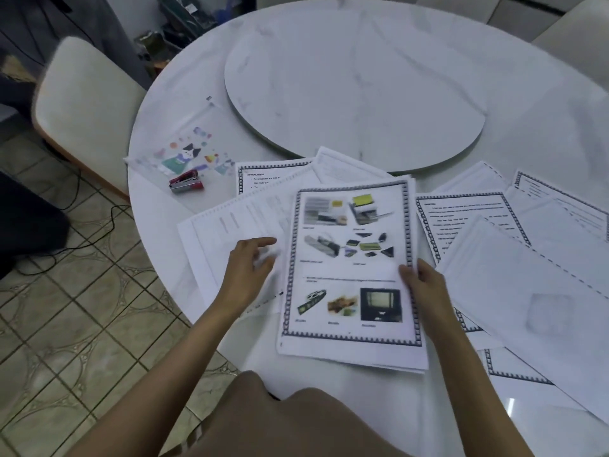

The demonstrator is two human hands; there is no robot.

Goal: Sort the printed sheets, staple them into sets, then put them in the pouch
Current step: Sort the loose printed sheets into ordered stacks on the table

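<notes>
Your right hand [425,288] pinches right edge of picture sheet stack [352,268], thumb on top. Stack lies on table [543,127] before you, long axis running away from you, top end toward turntable [356,87]. Your left hand [248,268] rests flat, fingers spread, on sheets [230,225] just left. Pouch [188,146] far left, stapler [184,184] beside it, long axis left-right.
</notes>
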